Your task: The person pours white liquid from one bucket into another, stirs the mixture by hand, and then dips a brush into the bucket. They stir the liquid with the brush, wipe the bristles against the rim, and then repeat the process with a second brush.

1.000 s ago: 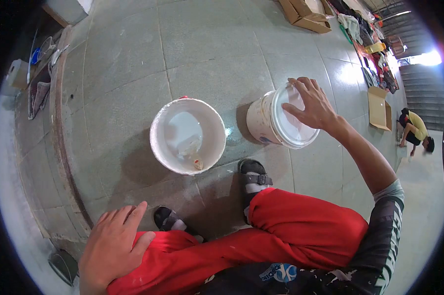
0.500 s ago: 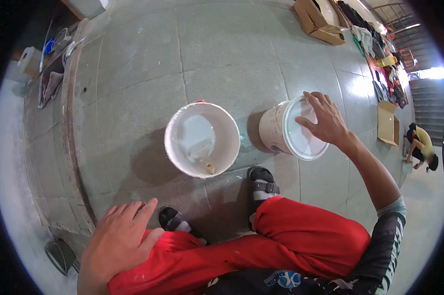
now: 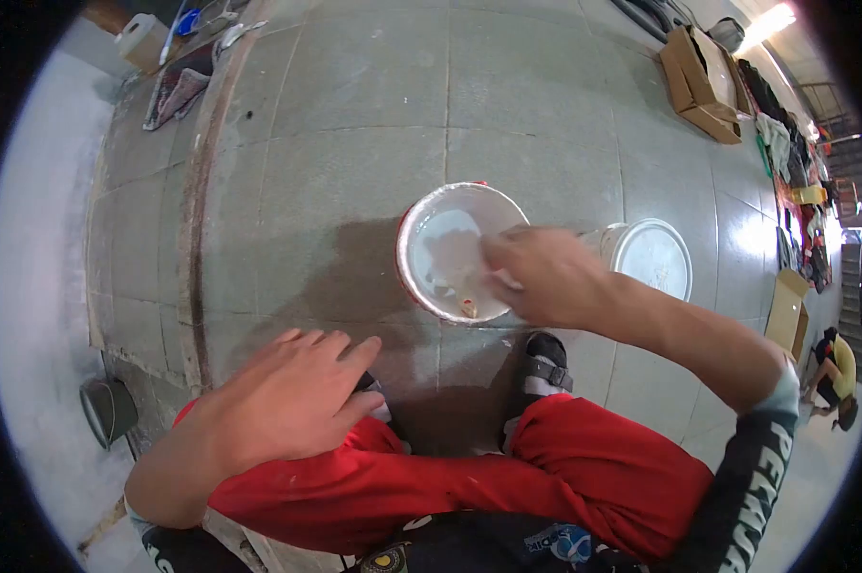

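Over the right rim of an open white bucket (image 3: 409, 263), my right hand (image 3: 536, 272) is blurred by motion, its fingers curled together. I cannot tell what, if anything, is in them. The bucket holds cloudy water, with a small pale thing with a red spot (image 3: 468, 307) near its front wall. To the right, partly behind my right forearm, stands a second white bucket with a lid (image 3: 655, 258). My left hand (image 3: 292, 401) hovers by my left knee, open, fingers stretched out and holding nothing.
The buckets stand on a grey tiled floor (image 3: 354, 86). A raised ledge (image 3: 194, 220) runs along the left, and a dark green pail (image 3: 109, 413) is by the wall. Cardboard boxes (image 3: 700, 84) and piled goods line the right side, where another person (image 3: 837, 377) crouches.
My right hand has left the lidded bucket, moving left over the open one, and its fingers have curled. My left hand has moved slightly right and up. The whole view has shifted.
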`<control>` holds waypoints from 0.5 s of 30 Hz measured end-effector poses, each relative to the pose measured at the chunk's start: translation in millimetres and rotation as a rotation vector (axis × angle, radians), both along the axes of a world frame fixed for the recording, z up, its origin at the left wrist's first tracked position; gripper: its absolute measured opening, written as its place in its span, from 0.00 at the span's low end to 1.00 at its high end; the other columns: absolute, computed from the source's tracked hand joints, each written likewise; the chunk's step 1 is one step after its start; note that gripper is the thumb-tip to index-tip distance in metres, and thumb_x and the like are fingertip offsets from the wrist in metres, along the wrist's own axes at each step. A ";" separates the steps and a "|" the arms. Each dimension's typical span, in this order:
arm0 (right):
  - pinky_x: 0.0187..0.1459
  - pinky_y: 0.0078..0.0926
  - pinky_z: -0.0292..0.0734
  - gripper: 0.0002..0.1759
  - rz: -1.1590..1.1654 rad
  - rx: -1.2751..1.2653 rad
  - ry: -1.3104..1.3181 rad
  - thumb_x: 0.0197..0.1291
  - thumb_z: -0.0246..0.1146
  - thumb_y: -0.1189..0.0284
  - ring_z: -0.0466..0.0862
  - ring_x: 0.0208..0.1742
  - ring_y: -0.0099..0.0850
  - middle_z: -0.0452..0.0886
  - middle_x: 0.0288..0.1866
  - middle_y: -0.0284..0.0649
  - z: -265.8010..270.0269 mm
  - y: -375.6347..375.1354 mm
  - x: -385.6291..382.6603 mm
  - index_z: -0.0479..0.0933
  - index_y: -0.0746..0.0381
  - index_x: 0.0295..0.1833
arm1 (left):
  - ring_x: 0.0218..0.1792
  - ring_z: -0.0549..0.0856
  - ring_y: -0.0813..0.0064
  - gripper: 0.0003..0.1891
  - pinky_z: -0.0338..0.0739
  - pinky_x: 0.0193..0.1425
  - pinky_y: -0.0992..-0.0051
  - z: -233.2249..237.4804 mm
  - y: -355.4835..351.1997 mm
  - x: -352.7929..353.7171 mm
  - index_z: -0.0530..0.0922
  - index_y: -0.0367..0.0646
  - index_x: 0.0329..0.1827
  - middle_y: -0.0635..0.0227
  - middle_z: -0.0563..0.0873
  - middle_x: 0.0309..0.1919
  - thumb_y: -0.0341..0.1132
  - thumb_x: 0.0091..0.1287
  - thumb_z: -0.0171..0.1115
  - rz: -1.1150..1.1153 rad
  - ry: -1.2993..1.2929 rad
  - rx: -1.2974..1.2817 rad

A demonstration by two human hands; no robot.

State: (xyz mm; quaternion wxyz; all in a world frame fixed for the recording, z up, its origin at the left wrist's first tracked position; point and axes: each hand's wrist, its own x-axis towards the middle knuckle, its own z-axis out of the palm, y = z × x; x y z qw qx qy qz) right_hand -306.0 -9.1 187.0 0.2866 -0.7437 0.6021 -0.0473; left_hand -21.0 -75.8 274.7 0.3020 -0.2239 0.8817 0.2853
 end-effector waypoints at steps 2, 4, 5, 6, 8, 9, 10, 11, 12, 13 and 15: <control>0.49 0.51 0.80 0.16 0.075 0.164 0.026 0.60 0.64 0.68 0.86 0.46 0.54 0.85 0.39 0.55 -39.8 -21.2 24.7 0.75 0.68 0.48 | 0.57 0.81 0.49 0.28 0.73 0.65 0.57 -2.9 4.3 1.1 0.71 0.35 0.69 0.49 0.82 0.54 0.46 0.72 0.59 -0.019 0.034 -0.019; 0.49 0.51 0.81 0.17 0.119 0.193 0.070 0.59 0.64 0.68 0.87 0.47 0.54 0.86 0.41 0.56 -68.7 -41.3 43.3 0.77 0.69 0.48 | 0.56 0.82 0.49 0.28 0.73 0.65 0.56 -4.1 6.7 2.8 0.71 0.35 0.69 0.49 0.83 0.53 0.46 0.73 0.58 -0.037 0.065 -0.042; 0.50 0.48 0.83 0.17 0.193 0.370 0.199 0.55 0.67 0.71 0.88 0.50 0.49 0.87 0.45 0.53 -72.3 -51.1 52.6 0.82 0.66 0.50 | 0.55 0.82 0.49 0.29 0.74 0.63 0.56 -4.6 7.5 3.3 0.71 0.35 0.69 0.49 0.83 0.52 0.47 0.73 0.58 -0.052 0.080 -0.039; 0.52 0.45 0.84 0.19 0.265 0.548 0.329 0.51 0.69 0.74 0.89 0.53 0.44 0.88 0.49 0.50 -76.5 -58.2 58.9 0.86 0.62 0.51 | 0.54 0.83 0.49 0.29 0.74 0.62 0.56 -4.7 8.0 4.6 0.71 0.34 0.69 0.49 0.83 0.51 0.47 0.73 0.58 -0.068 0.095 -0.033; 0.51 0.46 0.85 0.20 0.262 0.575 0.357 0.50 0.72 0.73 0.89 0.54 0.43 0.88 0.50 0.47 -96.3 -63.4 59.4 0.87 0.59 0.52 | 0.53 0.83 0.49 0.29 0.75 0.61 0.56 -4.9 9.3 9.6 0.71 0.34 0.69 0.49 0.83 0.50 0.48 0.73 0.58 -0.064 0.104 -0.051; 0.50 0.46 0.85 0.22 0.255 0.611 0.386 0.48 0.74 0.72 0.89 0.54 0.43 0.89 0.51 0.44 -95.6 -64.9 58.7 0.88 0.56 0.53 | 0.52 0.84 0.49 0.29 0.76 0.60 0.55 -4.8 10.2 11.7 0.72 0.34 0.68 0.49 0.83 0.49 0.48 0.74 0.58 -0.065 0.119 -0.059; 0.50 0.46 0.85 0.22 0.260 0.607 0.391 0.48 0.74 0.72 0.89 0.54 0.43 0.89 0.51 0.44 -94.6 -67.1 55.9 0.88 0.56 0.53 | 0.52 0.84 0.49 0.29 0.76 0.60 0.55 -4.5 9.9 12.6 0.72 0.34 0.68 0.49 0.83 0.49 0.48 0.74 0.58 -0.058 0.120 -0.063; 0.50 0.45 0.86 0.20 0.174 0.589 0.437 0.50 0.73 0.72 0.89 0.54 0.43 0.89 0.51 0.45 -93.7 -68.7 52.2 0.88 0.57 0.52 | 0.52 0.84 0.47 0.28 0.76 0.61 0.54 -4.4 8.9 13.1 0.73 0.33 0.67 0.46 0.84 0.49 0.48 0.74 0.57 -0.046 0.128 -0.041; 0.50 0.44 0.86 0.18 0.087 0.570 0.482 0.52 0.72 0.71 0.89 0.54 0.44 0.89 0.52 0.45 -90.2 -68.8 49.0 0.88 0.59 0.51 | 0.52 0.85 0.45 0.28 0.76 0.61 0.52 -4.6 7.7 13.3 0.73 0.31 0.66 0.43 0.84 0.48 0.47 0.74 0.56 -0.037 0.135 -0.019; 0.50 0.44 0.86 0.18 0.088 0.570 0.484 0.52 0.72 0.71 0.89 0.54 0.44 0.89 0.52 0.45 -87.4 -65.8 45.1 0.88 0.59 0.51 | 0.52 0.85 0.45 0.28 0.76 0.61 0.52 -5.7 6.5 13.0 0.73 0.31 0.66 0.43 0.84 0.48 0.47 0.74 0.56 -0.035 0.136 -0.019; 0.50 0.41 0.86 0.14 0.073 0.360 0.487 0.58 0.68 0.71 0.89 0.53 0.44 0.89 0.52 0.48 -80.4 -57.0 38.9 0.87 0.62 0.49 | 0.52 0.85 0.45 0.27 0.76 0.61 0.53 -9.8 4.7 11.7 0.74 0.31 0.65 0.42 0.84 0.47 0.47 0.75 0.56 -0.052 0.120 -0.008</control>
